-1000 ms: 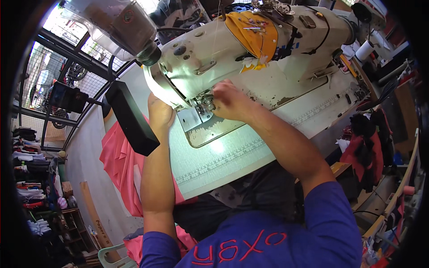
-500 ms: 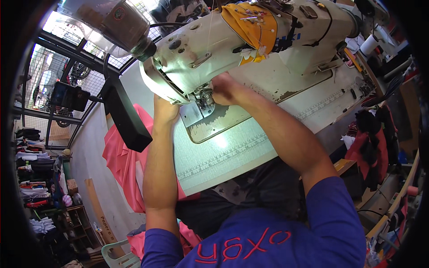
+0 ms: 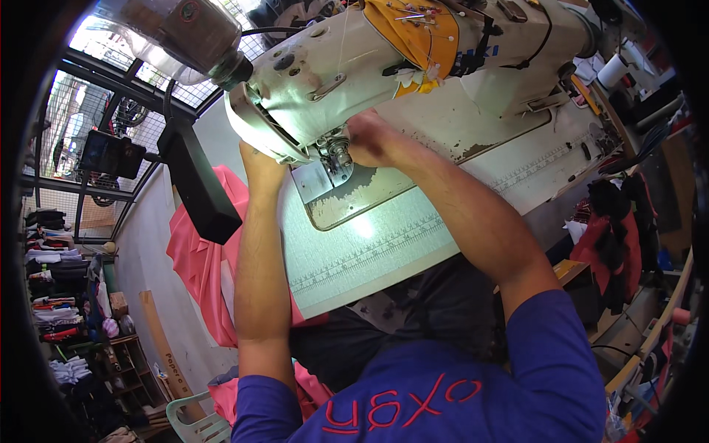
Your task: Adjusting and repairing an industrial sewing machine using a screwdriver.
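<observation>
A cream sewing machine (image 3: 295, 100) stands before me, its lit needle end above the steel plate (image 3: 313, 181). My left hand (image 3: 261, 168) reaches in at the left of the needle end, and the machine head covers its fingers. Just right of the round metal thread-tension part (image 3: 338, 150), my right hand (image 3: 369, 140) is bent inward under the machine arm, its fingers hidden too. What either hand holds cannot be made out. Pink cloth (image 3: 199, 247) hangs in folds over the table's left side, beside my left forearm, and more of it lies near my lap.
A yellow pincushion (image 3: 419, 44) full of pins is strapped around the machine arm. A black bar-shaped fixture (image 3: 198, 188) hangs near my left forearm. Printed ruler scales (image 3: 369, 247) run along the tabletop (image 3: 332, 277). A pale green chair (image 3: 193, 422) stands at lower left.
The view has shifted slightly, so the machine sits a little further left and higher. Both hands stay at the needle end, with hardly any visible movement.
</observation>
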Available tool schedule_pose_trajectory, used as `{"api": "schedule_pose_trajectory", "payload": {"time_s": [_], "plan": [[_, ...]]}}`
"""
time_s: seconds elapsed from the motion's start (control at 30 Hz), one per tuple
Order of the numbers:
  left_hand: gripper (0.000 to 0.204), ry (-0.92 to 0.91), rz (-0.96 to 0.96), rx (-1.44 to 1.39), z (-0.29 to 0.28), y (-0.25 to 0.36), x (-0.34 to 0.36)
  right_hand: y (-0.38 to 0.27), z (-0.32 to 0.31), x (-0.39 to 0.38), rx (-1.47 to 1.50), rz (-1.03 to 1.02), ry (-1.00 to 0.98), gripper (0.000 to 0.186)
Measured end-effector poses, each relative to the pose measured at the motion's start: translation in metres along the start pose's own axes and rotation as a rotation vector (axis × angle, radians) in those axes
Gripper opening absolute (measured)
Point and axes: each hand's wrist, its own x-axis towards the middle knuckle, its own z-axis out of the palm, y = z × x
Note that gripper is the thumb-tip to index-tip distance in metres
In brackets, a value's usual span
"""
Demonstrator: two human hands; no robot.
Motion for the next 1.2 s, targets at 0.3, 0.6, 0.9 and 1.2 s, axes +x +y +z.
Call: {"api": "schedule_pose_trajectory", "payload": {"time_s": [0.3, 0.6, 0.9, 1.2], "plan": [[0.034, -0.04, 0.005, -0.119, 0.002, -0.01, 0.003, -0.01, -0.01, -0.004, -0.014, 0.06, -0.08, 0.01], [0.032, -0.043, -0.057, -0.096, -0.001, -0.01, 0.002, -0.015, -0.01, -0.005, -0.069, 0.067, -0.083, 0.009], [0.033, -0.055, -0.097, -0.337, -0.007, -0.019, 0.023, -0.009, -0.01, -0.002, -0.094, 0.01, -0.097, 0.007], [0.049, -0.111, 0.231, -0.219, -0.019, 0.013, 0.061, -0.004, -0.008, -0.003, -0.1, 0.0, -0.078, 0.009]]}}
